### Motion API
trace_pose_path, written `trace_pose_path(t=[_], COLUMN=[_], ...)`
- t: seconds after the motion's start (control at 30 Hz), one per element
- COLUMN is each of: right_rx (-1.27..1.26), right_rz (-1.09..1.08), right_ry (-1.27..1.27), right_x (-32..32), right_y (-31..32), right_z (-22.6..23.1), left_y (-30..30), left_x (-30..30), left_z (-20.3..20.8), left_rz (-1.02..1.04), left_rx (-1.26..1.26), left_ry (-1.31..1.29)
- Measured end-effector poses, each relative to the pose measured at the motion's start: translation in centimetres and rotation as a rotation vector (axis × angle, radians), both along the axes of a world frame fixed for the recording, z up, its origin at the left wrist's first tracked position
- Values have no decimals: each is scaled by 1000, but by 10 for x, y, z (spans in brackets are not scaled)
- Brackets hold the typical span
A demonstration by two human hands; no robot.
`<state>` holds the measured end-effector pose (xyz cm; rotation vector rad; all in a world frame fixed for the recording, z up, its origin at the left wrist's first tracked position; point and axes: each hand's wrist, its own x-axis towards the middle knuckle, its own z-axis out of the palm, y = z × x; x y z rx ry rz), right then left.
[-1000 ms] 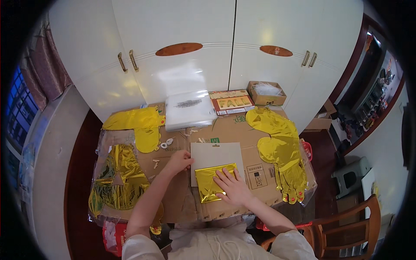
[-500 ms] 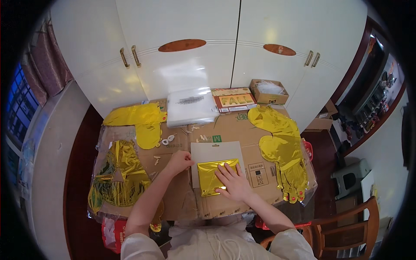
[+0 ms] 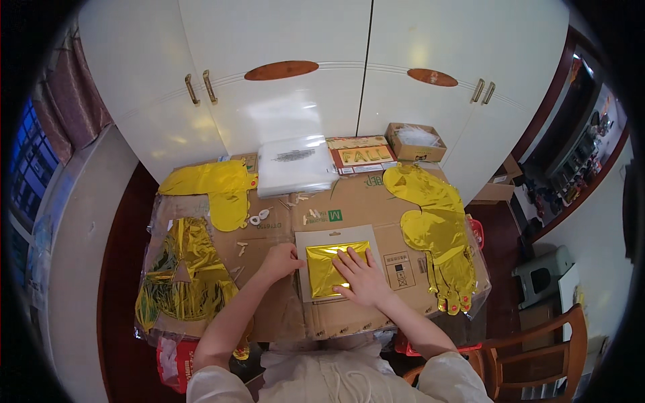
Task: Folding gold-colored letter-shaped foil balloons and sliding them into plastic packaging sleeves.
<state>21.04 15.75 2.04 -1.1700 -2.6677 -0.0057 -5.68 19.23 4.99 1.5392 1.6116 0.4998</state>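
A folded packet of shiny gold foil (image 3: 321, 274) lies on a pale card (image 3: 335, 234) with a hanging slot at its far edge. My right hand (image 3: 363, 277) rests on the foil's right part, fingers spread and stretched out. At the card's left edge my left hand (image 3: 281, 260) is closed, its fingertips pinching that edge. Flat gold foil balloons lie to both sides: a stack of long ones with joined tips (image 3: 443, 228) on the right, a smooth one (image 3: 228, 191) at the far left, and a crinkled one (image 3: 191, 258) beside my left forearm.
Flattened cardboard (image 3: 275, 305) covers the table. Clear plastic bags (image 3: 295, 168), a printed orange packet (image 3: 366, 156) and a small carton (image 3: 416, 142) stand along the back, by white cabinet doors (image 3: 289, 27). White tape rolls (image 3: 259, 217) and small scraps lie mid-table. A wooden chair (image 3: 537, 356) is at right.
The card has slid a little toward me under the foil, its far edge now nearer, with my left hand moving along. The foil now sits more evenly within it; my right hand stays on top.
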Motion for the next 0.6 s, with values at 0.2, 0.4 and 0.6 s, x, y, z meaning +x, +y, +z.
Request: trace_pose_path(t=[0.2,0.4,0.6], right_rx=[-7,2,-37], right_rz=[13,69,332], right_ry=[-2,38,78], right_x=[-3,2,19], right_y=[4,-1,1], right_z=[1,16,29], left_y=[-14,3,55], left_x=[8,-28,-91], left_z=[8,2,-20], left_rz=[-36,-6,-15], left_rx=[280,580,681], left_ry=[336,692,880])
